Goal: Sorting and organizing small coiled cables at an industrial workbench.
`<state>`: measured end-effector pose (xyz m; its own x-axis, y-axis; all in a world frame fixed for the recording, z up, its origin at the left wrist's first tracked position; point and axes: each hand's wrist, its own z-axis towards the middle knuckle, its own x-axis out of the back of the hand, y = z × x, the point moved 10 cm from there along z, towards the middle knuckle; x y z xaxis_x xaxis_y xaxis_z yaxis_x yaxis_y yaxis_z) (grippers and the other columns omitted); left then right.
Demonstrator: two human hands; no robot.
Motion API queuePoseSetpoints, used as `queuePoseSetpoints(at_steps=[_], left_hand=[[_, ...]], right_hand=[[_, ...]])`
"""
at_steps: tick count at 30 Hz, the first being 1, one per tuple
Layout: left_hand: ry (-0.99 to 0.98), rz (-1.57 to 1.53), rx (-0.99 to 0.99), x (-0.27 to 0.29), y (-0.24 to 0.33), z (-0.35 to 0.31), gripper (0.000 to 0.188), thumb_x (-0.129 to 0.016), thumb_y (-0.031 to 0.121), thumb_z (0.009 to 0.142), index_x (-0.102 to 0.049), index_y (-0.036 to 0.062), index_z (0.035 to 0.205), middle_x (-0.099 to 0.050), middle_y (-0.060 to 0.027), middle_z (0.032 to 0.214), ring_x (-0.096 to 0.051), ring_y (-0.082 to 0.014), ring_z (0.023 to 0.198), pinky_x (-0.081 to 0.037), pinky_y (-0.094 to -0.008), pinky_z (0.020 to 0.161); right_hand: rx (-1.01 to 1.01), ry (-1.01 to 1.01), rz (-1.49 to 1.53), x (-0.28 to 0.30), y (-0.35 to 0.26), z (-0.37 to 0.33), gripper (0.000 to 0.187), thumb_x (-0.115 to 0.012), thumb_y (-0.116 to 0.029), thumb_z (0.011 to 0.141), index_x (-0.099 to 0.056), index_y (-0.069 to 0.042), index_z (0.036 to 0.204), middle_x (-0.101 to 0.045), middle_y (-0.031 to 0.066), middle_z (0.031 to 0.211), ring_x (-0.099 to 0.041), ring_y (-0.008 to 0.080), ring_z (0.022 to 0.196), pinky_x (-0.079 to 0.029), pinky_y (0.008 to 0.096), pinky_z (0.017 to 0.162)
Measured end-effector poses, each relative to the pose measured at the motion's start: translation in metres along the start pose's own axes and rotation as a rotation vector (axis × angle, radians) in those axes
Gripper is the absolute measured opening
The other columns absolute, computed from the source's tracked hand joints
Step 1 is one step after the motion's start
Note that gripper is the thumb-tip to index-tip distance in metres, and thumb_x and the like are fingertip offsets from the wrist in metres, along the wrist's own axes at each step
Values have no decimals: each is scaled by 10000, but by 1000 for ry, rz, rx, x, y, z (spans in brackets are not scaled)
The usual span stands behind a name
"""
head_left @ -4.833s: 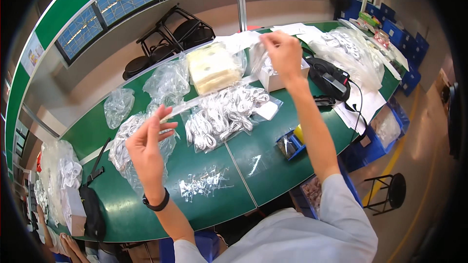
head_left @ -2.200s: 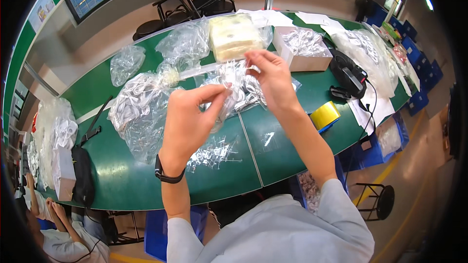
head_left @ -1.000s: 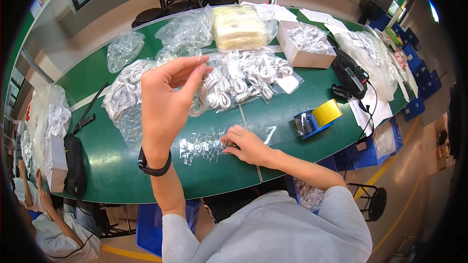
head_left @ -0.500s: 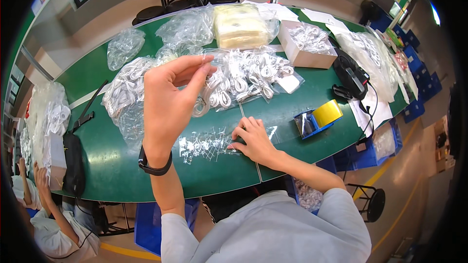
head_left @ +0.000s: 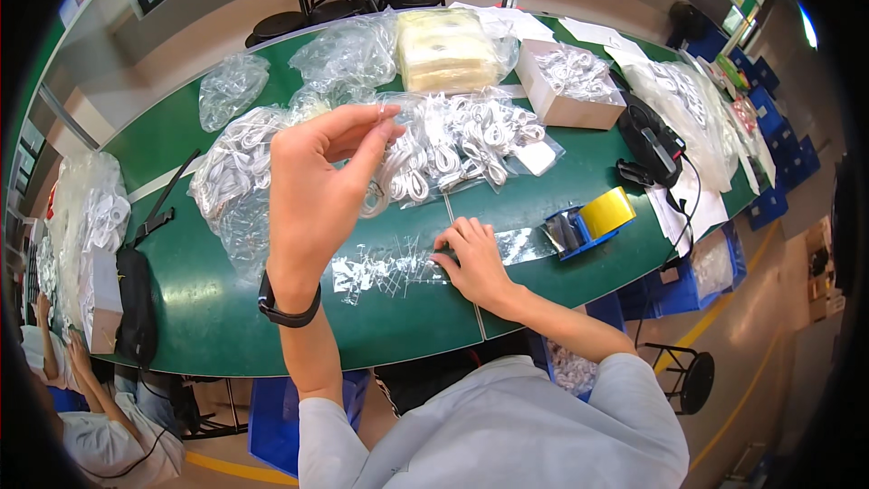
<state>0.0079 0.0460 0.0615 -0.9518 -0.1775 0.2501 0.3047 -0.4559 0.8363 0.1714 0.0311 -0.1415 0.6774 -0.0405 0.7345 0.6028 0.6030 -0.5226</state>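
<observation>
My left hand (head_left: 317, 181), a black band on its wrist, is raised over the table with thumb and fingertips pinched together. Whatever they hold is too small to make out. Lower and to the right, my right hand (head_left: 472, 261) rests with curled fingers on a strip of clear tape (head_left: 529, 247); its fingertips are drawn together, and anything between them is hidden. The strip runs from a blue tape dispenser (head_left: 584, 228) with a yellow roll. Left of my right hand, many thin, whitish slivers (head_left: 385, 272) lie scattered along the strip.
Behind my hands lie bundled white cables (head_left: 444, 158) on clear plastic bags. A box of cables (head_left: 572, 104), a yellowish stack (head_left: 448, 50) and a black pouch (head_left: 652, 140) stand farther back. At far left, another person's hands (head_left: 80, 358) work near a box.
My right hand has shifted slightly, and the tape between it and the dispenser now shows brighter and more plainly. My left hand is almost unmoved. The other person's hand has lowered.
</observation>
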Motion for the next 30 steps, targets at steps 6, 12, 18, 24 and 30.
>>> queuePoseSetpoints(at_steps=[6, 12, 18, 24, 30], left_hand=[[8, 1, 3, 2, 3, 1, 199, -638, -4, 918, -719, -50, 1094, -759, -148, 959, -742, -185, 926, -572, -263, 797], [28, -13, 3, 3, -2, 3, 193, -646, 3, 916, -720, -49, 1087, -759, -148, 957, -742, -182, 920, -567, -257, 796], [16, -28, 1, -4, -4, 1, 197, -665, 21, 910, -721, -46, 1086, -761, -141, 952, -744, -176, 906, -565, -252, 779], [14, -48, 19, -8, -4, 3, 196, -690, 32, 900, -731, -38, 1078, -764, -130, 932, -742, -161, 885, -563, -250, 768], [56, -159, 0, -8, 5, -1, 161, -698, 32, 900, -743, -36, 1039, -764, -104, 938, -732, -142, 889, -557, -243, 787]], right_hand=[[68, 155, -43, 29, -11, 2, 175, -732, -62, 808, -635, -95, 950, -567, 54, 949, -523, 252, 931, -348, 381, 839], [250, -74, 59, 20, -24, -12, 189, -715, -60, 808, -679, -98, 989, -588, 45, 992, -531, 260, 961, -374, 393, 882], [191, 14, -23, 20, -24, -8, 210, -693, -43, 809, -708, -112, 1007, -589, 62, 1029, -528, 268, 997, -369, 428, 934], [119, 182, 48, 65, -36, 18, 245, -672, -14, 810, -695, -93, 1041, -597, 75, 1001, -553, 245, 977, -362, 424, 950], [31, 284, 543, 113, -48, 73, 388, -704, -93, 844, -614, -28, 1215, -586, 84, 1039, -543, 206, 1008, -409, 349, 955]])
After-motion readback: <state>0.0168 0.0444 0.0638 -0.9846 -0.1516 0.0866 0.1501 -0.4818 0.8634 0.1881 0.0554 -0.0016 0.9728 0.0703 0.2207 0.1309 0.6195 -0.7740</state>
